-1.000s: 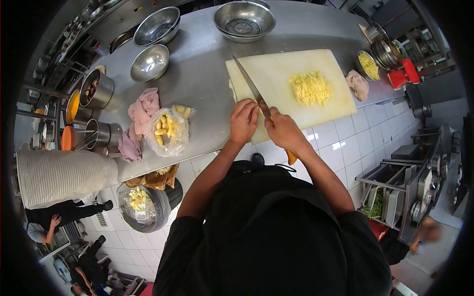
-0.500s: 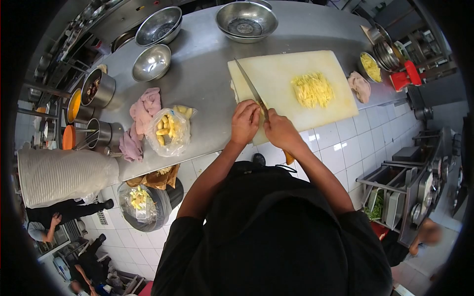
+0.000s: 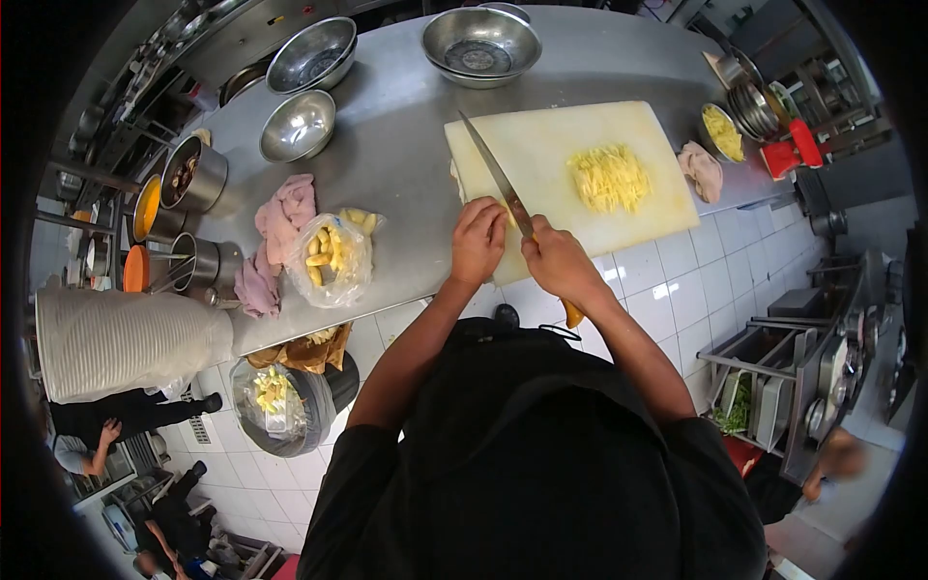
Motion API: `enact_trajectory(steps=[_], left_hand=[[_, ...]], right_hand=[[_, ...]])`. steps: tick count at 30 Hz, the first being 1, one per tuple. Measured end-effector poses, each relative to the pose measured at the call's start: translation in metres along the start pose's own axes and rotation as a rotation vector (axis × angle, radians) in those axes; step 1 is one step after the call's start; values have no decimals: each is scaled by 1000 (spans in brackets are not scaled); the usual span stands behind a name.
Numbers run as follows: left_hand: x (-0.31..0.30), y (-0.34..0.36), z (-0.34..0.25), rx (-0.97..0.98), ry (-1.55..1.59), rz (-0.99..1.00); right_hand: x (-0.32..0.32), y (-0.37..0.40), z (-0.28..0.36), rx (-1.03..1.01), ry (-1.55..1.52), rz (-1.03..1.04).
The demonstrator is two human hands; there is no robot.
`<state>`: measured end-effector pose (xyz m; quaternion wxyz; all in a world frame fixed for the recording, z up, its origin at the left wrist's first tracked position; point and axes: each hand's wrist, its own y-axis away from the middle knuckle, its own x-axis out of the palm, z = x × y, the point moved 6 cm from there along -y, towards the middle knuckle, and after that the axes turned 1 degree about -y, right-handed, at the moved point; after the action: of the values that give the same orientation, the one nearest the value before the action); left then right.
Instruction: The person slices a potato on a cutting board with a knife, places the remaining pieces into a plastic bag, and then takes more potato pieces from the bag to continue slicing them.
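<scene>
My right hand [image 3: 561, 259] is closed round a long kitchen knife [image 3: 498, 174], its orange handle end showing below the wrist. The blade points up and left across the near-left part of the white cutting board [image 3: 541, 135]. Just left of the blade, my left hand [image 3: 478, 240] rests at the board's left edge with fingers curled together. Whatever lies under those fingers is hidden. A heap of thin pale-yellow strips [image 3: 609, 179] sits on the board's right half. Peeled yellow pieces [image 3: 326, 253] fill an open clear plastic bag [image 3: 353, 275] to the left.
Steel bowls [image 3: 298, 126] stand at the back left, with stacked bowls [image 3: 480, 43] behind the board. Pink cloths [image 3: 288, 208] lie beside the bag. At right are a cloth [image 3: 701, 172] and a bowl of yellow shreds [image 3: 721, 133]. A lined bin [image 3: 280, 440] stands below the counter. Other people are nearby.
My right hand and the knife have shifted slightly right, opening a small gap from my left hand. The left hand has barely moved.
</scene>
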<state>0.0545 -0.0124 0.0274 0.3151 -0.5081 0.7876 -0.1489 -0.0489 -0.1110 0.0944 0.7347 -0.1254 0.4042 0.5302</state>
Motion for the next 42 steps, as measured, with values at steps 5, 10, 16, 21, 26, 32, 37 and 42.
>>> enact_trajectory(steps=[5, 10, 16, 21, 26, 32, 37, 42], left_hand=[[0, 1, 1, -16, 14, -9], [0, 0, 1, -10, 4, -15], [1, 0, 2, 18, -18, -11], [0, 3, 2, 16, -4, 3], [0, 1, 1, -6, -1, -1], [0, 1, 2, -18, -3, 3], [0, 0, 1, -22, 29, -24], [0, 0, 1, -2, 15, -27]], right_hand=[[3, -1, -2, 6, 5, 10], [5, -3, -4, 2, 13, 11], [20, -15, -13, -13, 26, -2], [18, -16, -11, 18, 2, -3], [-1, -4, 2, 12, -7, -22], [2, -2, 3, -11, -8, -11], [3, -3, 4, -14, 3, -2], [5, -5, 2, -8, 6, 2]])
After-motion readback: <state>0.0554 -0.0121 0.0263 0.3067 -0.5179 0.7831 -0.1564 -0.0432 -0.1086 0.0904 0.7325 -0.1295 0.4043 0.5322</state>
